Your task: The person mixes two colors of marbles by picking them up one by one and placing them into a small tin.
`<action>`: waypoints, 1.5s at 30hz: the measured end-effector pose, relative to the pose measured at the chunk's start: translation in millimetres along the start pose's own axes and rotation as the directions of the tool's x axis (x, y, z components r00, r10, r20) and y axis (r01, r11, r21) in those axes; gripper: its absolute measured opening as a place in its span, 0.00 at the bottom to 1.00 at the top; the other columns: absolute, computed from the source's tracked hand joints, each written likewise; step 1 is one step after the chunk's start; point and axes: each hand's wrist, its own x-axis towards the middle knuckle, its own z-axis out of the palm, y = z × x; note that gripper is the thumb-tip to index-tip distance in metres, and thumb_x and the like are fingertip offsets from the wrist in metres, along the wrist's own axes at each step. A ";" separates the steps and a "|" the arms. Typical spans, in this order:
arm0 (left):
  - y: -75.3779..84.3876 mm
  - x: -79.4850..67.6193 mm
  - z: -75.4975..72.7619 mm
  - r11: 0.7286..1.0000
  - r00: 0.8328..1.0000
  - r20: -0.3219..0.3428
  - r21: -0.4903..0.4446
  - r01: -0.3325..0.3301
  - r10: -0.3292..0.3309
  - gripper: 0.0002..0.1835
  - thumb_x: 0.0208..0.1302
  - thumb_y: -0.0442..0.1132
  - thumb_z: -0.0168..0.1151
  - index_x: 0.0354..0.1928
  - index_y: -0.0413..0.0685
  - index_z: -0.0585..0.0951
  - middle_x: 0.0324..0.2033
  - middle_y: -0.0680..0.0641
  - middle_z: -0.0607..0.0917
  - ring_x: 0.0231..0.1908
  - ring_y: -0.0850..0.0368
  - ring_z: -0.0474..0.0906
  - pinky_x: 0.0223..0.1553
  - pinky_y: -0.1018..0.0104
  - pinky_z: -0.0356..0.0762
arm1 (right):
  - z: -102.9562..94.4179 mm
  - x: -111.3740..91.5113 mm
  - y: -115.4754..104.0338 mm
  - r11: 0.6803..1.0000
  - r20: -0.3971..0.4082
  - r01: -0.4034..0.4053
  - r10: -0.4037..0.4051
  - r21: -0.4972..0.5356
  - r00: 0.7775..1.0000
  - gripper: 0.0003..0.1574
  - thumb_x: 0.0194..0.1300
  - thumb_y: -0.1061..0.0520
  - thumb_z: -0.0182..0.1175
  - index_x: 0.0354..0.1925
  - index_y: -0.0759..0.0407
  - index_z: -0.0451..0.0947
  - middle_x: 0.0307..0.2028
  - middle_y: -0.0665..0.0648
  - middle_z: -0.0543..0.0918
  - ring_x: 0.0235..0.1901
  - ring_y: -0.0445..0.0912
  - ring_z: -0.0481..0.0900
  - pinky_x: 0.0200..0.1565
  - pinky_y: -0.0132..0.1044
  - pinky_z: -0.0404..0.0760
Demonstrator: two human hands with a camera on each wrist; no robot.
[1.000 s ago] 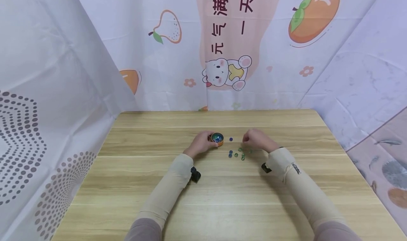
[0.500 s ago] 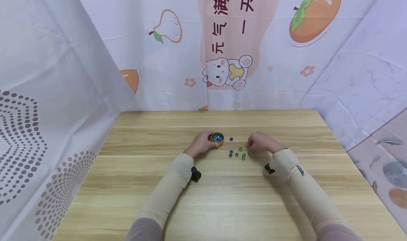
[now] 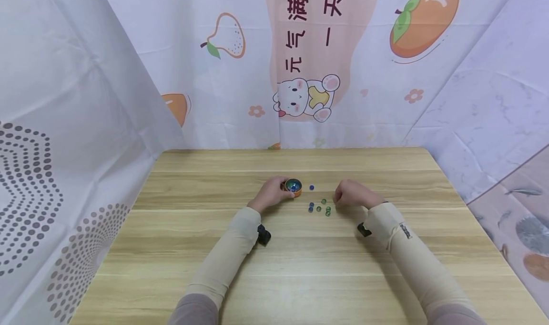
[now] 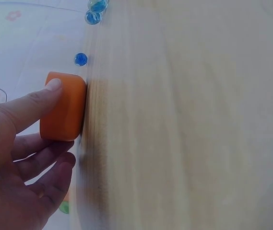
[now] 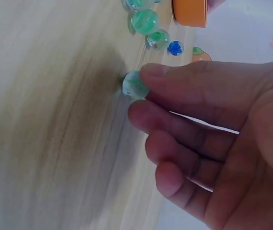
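My left hand [image 3: 272,192] grips a small round orange cup [image 3: 293,193], thumb on its near side and fingers behind. Blue and green marbles show inside its dark rim in the head view. In the right wrist view, my right hand [image 5: 203,115] pinches a clear green-swirled marble [image 5: 135,85] between thumb and index finger, close to the tabletop. That marble is hidden under the hand in the head view. Several green marbles [image 3: 319,209] and blue marbles [image 3: 311,205] lie on the table between the hands. One blue marble [image 3: 311,187] sits apart, just right of the cup.
The wood-grain table [image 3: 283,277] stretches around both hands. Behind its far edge hangs a printed white cloth [image 3: 240,86], with more cloth at the left and right sides. Black wrist camera mounts [image 3: 264,235] sit beneath the sleeves.
My right hand has moved right and slightly nearer, covering the green marble that lay rightmost. It has barely shifted in the last half second. The left hand and cup stay in place.
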 end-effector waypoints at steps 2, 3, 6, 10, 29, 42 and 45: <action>0.1 0.0 0.3 1.000 1.000 0.002 -0.003 0.003 -0.003 0.28 0.59 0.43 0.70 0.61 0.42 0.77 0.55 0.43 0.82 0.53 0.50 0.77 0.57 0.55 0.74 | 0.4 0.3 0.5 1.000 0.007 0.006 -0.006 -0.001 1.000 0.05 0.55 0.63 0.67 0.24 0.56 0.85 0.23 0.50 0.83 0.21 0.40 0.71 0.27 0.31 0.71; -0.1 0.1 0.5 1.000 1.000 0.002 -0.003 0.006 -0.006 0.28 0.59 0.43 0.70 0.61 0.42 0.77 0.55 0.43 0.82 0.54 0.50 0.77 0.57 0.55 0.74 | 0.4 0.3 0.6 1.000 0.009 0.005 -0.005 -0.001 1.000 0.06 0.55 0.63 0.67 0.23 0.56 0.85 0.23 0.49 0.82 0.21 0.40 0.71 0.27 0.31 0.71; -0.6 0.7 1.1 1.000 1.000 0.001 -0.002 0.010 -0.010 0.29 0.60 0.43 0.70 0.61 0.42 0.76 0.55 0.43 0.82 0.54 0.50 0.77 0.57 0.55 0.74 | 0.7 0.8 0.8 1.000 0.013 0.005 -0.005 -0.006 1.000 0.07 0.55 0.64 0.66 0.22 0.55 0.84 0.21 0.48 0.81 0.21 0.40 0.70 0.27 0.31 0.70; -0.8 1.4 1.7 1.000 1.000 -0.001 -0.002 0.017 -0.017 0.28 0.59 0.43 0.70 0.61 0.43 0.77 0.54 0.43 0.82 0.53 0.50 0.78 0.56 0.56 0.75 | 1.0 1.6 1.0 1.000 0.007 0.000 0.000 0.006 1.000 0.06 0.55 0.64 0.65 0.23 0.56 0.84 0.22 0.49 0.81 0.21 0.40 0.70 0.26 0.32 0.70; 0.9 0.1 0.3 1.000 1.000 -0.007 0.007 0.021 -0.021 0.28 0.59 0.43 0.70 0.61 0.42 0.77 0.55 0.43 0.82 0.53 0.51 0.77 0.57 0.56 0.74 | -8.0 12.5 -15.5 0.999 -0.117 0.026 -0.021 0.045 0.993 0.06 0.60 0.60 0.64 0.31 0.60 0.87 0.29 0.54 0.87 0.26 0.42 0.77 0.33 0.36 0.78; 4.0 -2.0 -0.2 0.999 0.999 -0.001 0.010 0.036 -0.036 0.30 0.60 0.43 0.70 0.63 0.41 0.75 0.57 0.42 0.81 0.56 0.49 0.76 0.60 0.55 0.72 | -8.8 22.1 -28.3 0.997 -0.165 -0.003 0.016 0.078 0.986 0.09 0.62 0.60 0.62 0.38 0.61 0.87 0.37 0.58 0.88 0.36 0.46 0.82 0.42 0.43 0.81; 4.0 -1.5 0.0 0.999 0.999 -0.003 0.016 0.035 -0.035 0.30 0.59 0.43 0.70 0.63 0.42 0.75 0.57 0.42 0.81 0.56 0.49 0.76 0.59 0.55 0.72 | -8.6 25.5 -32.6 0.996 -0.184 0.001 0.016 0.091 0.983 0.09 0.62 0.59 0.62 0.38 0.61 0.87 0.37 0.58 0.88 0.37 0.47 0.83 0.43 0.44 0.81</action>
